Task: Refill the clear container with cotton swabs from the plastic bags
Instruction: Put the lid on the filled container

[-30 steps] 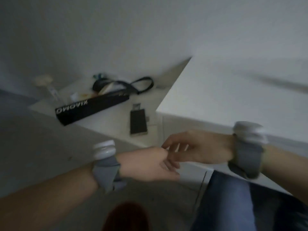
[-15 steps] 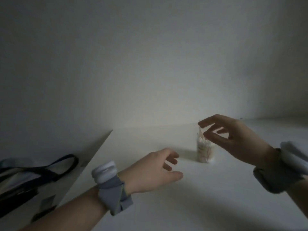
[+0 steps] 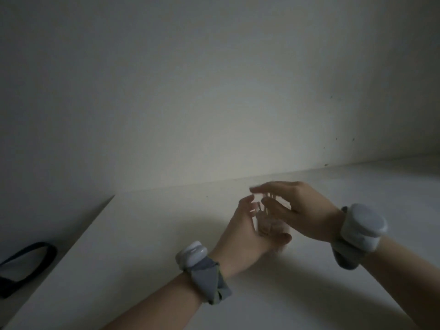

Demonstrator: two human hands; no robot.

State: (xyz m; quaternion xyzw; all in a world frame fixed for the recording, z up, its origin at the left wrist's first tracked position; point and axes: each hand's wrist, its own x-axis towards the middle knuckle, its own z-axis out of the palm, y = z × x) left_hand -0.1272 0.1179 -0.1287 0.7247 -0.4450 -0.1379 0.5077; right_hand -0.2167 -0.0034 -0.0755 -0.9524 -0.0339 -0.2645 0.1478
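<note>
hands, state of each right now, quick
Left hand: holding the clear container, thumb across its front.
Right hand: blurred over the container's top, cannot tell.

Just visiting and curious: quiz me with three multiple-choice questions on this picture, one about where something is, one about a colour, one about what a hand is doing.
1. Where is the clear container?
A) on the floor
B) between both hands, at the white tabletop
C) in a drawer

2. What colour is the strap at far left?
A) red
B) yellow
C) black

3. How is the right hand held?
A) fingers stretched out over the container
B) clenched fist
C) flat on the tabletop

Answers: B, the left hand cups it and the right is just above; C, it shows dark against the pale surface; A, its fingers extend above the container's top.
</note>
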